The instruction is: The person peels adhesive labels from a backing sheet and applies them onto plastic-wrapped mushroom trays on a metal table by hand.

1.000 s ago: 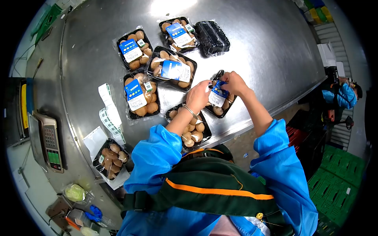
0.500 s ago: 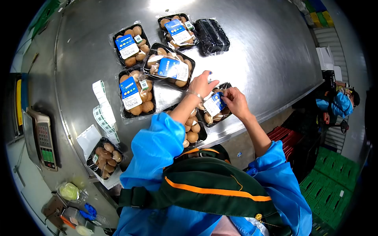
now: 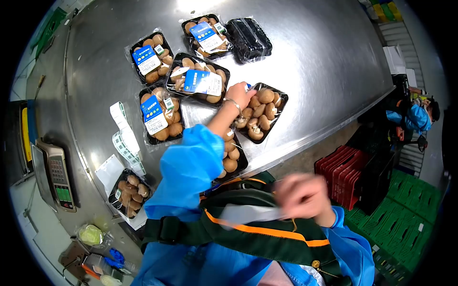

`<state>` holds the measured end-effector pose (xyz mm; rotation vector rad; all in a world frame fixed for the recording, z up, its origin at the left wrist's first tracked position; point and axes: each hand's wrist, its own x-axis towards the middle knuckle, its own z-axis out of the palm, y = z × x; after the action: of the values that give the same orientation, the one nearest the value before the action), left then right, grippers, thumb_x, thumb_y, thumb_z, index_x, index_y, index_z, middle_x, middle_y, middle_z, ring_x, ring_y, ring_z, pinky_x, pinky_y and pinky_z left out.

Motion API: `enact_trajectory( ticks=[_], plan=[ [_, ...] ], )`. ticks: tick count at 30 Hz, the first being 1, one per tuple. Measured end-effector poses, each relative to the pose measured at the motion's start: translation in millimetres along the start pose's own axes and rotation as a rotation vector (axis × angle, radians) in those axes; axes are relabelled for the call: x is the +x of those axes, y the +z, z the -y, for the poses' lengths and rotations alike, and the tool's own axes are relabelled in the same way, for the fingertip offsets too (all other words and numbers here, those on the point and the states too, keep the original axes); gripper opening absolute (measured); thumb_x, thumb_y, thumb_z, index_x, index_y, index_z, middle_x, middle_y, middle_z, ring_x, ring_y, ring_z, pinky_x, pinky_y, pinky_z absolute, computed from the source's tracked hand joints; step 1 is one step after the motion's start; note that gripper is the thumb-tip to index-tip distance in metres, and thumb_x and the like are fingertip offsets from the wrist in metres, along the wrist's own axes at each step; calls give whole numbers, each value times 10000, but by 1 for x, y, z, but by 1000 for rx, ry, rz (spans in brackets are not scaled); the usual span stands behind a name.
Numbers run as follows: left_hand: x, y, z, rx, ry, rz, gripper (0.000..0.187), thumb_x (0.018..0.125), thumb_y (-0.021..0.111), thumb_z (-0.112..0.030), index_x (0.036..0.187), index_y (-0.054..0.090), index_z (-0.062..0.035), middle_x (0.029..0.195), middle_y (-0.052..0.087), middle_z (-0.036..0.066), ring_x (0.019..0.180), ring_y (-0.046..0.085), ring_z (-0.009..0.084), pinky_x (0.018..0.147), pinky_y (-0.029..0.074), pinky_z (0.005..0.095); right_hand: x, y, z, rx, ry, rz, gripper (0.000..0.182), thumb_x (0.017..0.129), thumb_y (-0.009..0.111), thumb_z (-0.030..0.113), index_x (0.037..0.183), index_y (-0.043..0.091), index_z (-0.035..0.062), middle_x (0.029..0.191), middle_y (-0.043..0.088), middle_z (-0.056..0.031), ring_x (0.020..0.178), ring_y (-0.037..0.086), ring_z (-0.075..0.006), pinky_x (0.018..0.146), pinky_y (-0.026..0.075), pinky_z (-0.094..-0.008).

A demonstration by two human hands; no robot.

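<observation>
My left hand has its fingers closed at the upper left edge of a black mushroom tray, which shows no label on top. My right hand, blurred by motion, is low over my body near the dark green bag. A blurred white label trails from its fingers. Left of my left hand lies a wrapped mushroom tray with a blue and white label. Another mushroom tray is partly hidden under my left forearm.
More labelled mushroom trays lie at the upper left, beside stacked black empty trays. A label strip, one more mushroom tray and a scale are at the left. Red crates, green crates and a co-worker are at the right.
My right hand has left the tray and moved down toward my body, with the white label. The blue and white label no longer shows on that tray, which sits farther from the table's near edge.
</observation>
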<state>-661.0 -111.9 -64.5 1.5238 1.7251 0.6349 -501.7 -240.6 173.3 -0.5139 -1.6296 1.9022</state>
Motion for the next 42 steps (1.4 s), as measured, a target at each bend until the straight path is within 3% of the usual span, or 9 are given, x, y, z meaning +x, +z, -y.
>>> enact_trajectory(
  ticks=[2, 6, 9, 12, 14, 19, 25, 28, 42],
  plan=[
    [-18, -34, -19, -532, -120, 1, 426, 790, 652, -420, 987, 645, -42, 810, 666, 77, 669, 614, 173, 618, 486, 275, 1, -14, -1, 529, -90, -521, 79, 810, 625, 36, 852, 558, 31, 727, 575, -87, 574, 530, -82, 514, 431, -198],
    [-97, -100, -59, -1779, -335, 505, 680, 911, 343, -544, 1306, 361, 9, 1216, 523, 144, 951, 570, 172, 836, 482, 307, 49, -33, -68, 120, 320, -804, 166, 819, 640, 88, 965, 569, 53, 721, 552, 3, 573, 501, -57, 492, 412, -180],
    [-125, -80, -37, -1429, -217, 78, 445, 917, 501, -272, 1268, 421, -12, 1119, 569, 127, 870, 591, 160, 768, 506, 291, 66, -5, -115, -725, 144, -373, 479, 719, 693, 59, 1138, 463, 31, 926, 495, -96, 762, 537, -140, 621, 463, -264],
    [-141, -91, 2, -1675, -340, -300, 387, 897, 544, -141, 1259, 450, -45, 986, 593, 97, 732, 575, 122, 631, 497, 258, 102, -15, -96, -588, 361, -458, 634, 716, 680, 89, 1264, 366, 31, 1052, 461, -178, 884, 513, -284, 735, 469, -343],
    [-166, -112, 8, -1555, -383, -386, 422, 892, 557, -146, 1288, 418, -101, 938, 588, 85, 572, 478, 92, 508, 425, 219, 140, -73, -111, -940, -54, -596, 734, 684, 687, 86, 1312, 311, 30, 1156, 446, -203, 949, 520, -288, 747, 474, -352],
    [-194, -119, 10, -1412, -522, -268, 277, 875, 582, -224, 1026, 531, 2, 797, 607, 84, 571, 559, 112, 466, 439, 219, 186, -156, -204, -1551, 379, -547, 814, 687, 591, 60, 1404, 216, 148, 1427, 142, -267, 1297, 188, -467, 999, 185, -636],
    [-199, -101, 16, -1626, -506, -241, 188, 848, 489, -100, 1020, 529, -35, 900, 582, 82, 808, 585, 180, 698, 490, 295, 174, -195, -155, -1080, 304, -754, 591, 748, 620, 237, 1276, 399, 90, 1123, 509, -221, 976, 552, -342, 769, 503, -416],
    [-190, -111, 8, -1477, -478, -176, 172, 894, 489, -150, 1015, 525, -33, 852, 559, 62, 772, 553, 163, 709, 471, 299, 136, -221, -114, -115, 248, -980, 367, 828, 549, 290, 1050, 498, 2, 948, 562, -128, 788, 605, -187, 649, 566, -335],
    [-222, -120, 1, -1186, -156, -55, 135, 813, 630, -63, 850, 503, -44, 794, 556, 47, 618, 560, 125, 537, 485, 260, -28, 0, -125, 877, 533, -840, 448, 901, 492, 328, 1178, 428, -17, 1068, 584, -169, 897, 630, -260, 696, 569, -371]
  ],
)
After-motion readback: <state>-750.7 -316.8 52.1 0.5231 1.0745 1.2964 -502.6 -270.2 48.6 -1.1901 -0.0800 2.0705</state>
